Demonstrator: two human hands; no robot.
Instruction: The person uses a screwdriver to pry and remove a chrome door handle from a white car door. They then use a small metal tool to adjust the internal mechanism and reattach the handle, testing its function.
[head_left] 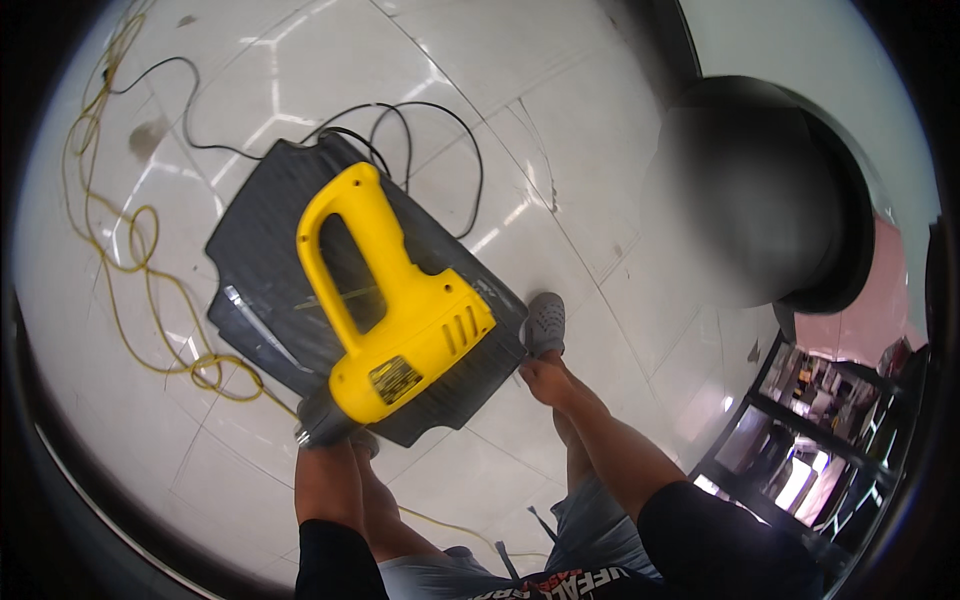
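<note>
A large yellow power tool (pixel 410 330) with a loop handle, vent slots and a dark nose lies over a black ribbed panel (pixel 440 395) with notched edges. Its nose points to the lower left. My left forearm reaches up to that nose, which hides the hand and its fingers. At the panel's right corner, my right hand (pixel 545 382) is closed on the edge. On the panel's left part lies a long, thin silver piece (pixel 265 328), its kind unclear.
A black cord (pixel 480 170) loops over the pale tiled floor behind the panel. Tangled yellow cord (pixel 145 270) runs down the left side. A dark round object (pixel 840 200) stands at the right, with cluttered shelves (pixel 810 430) below it. My shoe (pixel 545 322) is beside the panel.
</note>
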